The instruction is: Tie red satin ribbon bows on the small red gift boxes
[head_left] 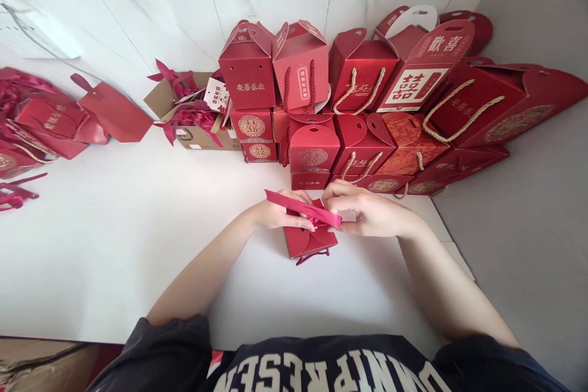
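Observation:
A small red gift box (305, 243) stands on the white table in front of me, with a dark red cord handle (316, 255) on its near side. A crimson ribbon (298, 204) crosses above its top, one end sticking out to the upper left. My left hand (283, 211) is at the box's left side, its thumb pressing the ribbon's gathered part against the top. On the right, my right hand (356, 208) pinches the ribbon with curled fingers. The fingers hide part of the box's top and the ribbon's middle.
Stacked red gift boxes (316, 144) line the wall behind my hands. Left of them is an open cardboard box (209, 138) of ribbons and tags. More red boxes (50, 122) lie at the far left, near a loose ribbon (16, 199). A grey wall (542, 208) bounds the right.

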`<state>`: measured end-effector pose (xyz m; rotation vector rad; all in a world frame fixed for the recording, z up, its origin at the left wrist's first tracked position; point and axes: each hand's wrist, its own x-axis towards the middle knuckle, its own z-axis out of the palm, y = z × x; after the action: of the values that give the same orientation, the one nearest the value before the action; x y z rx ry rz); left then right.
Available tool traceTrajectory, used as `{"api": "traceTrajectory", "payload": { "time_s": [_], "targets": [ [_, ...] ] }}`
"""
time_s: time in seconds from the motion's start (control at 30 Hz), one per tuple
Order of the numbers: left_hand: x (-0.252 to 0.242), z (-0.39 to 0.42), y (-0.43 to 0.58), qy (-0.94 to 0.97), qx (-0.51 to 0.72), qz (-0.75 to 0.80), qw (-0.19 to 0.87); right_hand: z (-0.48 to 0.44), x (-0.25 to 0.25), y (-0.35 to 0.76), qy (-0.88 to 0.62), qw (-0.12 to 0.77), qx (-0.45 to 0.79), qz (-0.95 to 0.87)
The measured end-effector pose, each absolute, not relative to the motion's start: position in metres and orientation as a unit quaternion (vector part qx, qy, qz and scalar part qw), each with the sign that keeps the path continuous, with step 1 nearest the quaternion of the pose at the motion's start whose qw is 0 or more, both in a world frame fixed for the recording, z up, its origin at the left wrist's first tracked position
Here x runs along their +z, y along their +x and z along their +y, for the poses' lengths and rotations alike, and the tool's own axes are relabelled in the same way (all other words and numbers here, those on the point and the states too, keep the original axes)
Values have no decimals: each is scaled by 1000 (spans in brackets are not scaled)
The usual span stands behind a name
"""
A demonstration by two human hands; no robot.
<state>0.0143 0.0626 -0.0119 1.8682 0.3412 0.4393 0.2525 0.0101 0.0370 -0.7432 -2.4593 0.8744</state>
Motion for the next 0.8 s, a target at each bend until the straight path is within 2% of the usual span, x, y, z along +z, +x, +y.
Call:
{"api": "traceTrajectory", "payload": {
  "time_s": [0.23, 0.47, 0.67, 0.8],
  "targets": [
    [-11, 65, 14, 801, 198, 103, 556, 4, 39, 252, -285, 185, 405, -849],
    [-11, 62, 13, 809, 191, 148, 536, -6, 43, 241, -377, 236, 371, -815],
    [-18, 66, 13, 801, 203, 128, 549, -20, 49, 237, -339, 245, 543, -728],
    [-13, 62, 15, 784, 192, 141, 573, -18, 50, 224, -321, 285, 619, -658]
  ]
}}
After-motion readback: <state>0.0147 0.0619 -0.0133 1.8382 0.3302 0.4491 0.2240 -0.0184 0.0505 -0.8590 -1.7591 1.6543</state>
